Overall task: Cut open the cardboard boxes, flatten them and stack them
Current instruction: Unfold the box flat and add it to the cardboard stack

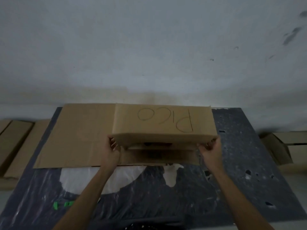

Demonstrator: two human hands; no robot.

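A brown cardboard box (163, 123) with handwritten letters on its top face sits on a flattened cardboard sheet (74, 136) at the far side of the dark mat. My left hand (113, 150) grips the box's near left corner, fingers curled round the edge. At the near right corner my right hand (210, 151) grips the box the same way. The near side of the box shows a dark gap under the top panel, with a lower flap beneath it.
The dark mat (240, 163), worn and holed, has a white patch (116, 178) near its middle. A small green object (64, 204) lies at the near left. Flat cardboard (15, 143) lies on the floor to the left, more boxes (285, 145) to the right. A pale wall (149, 47) rises behind.
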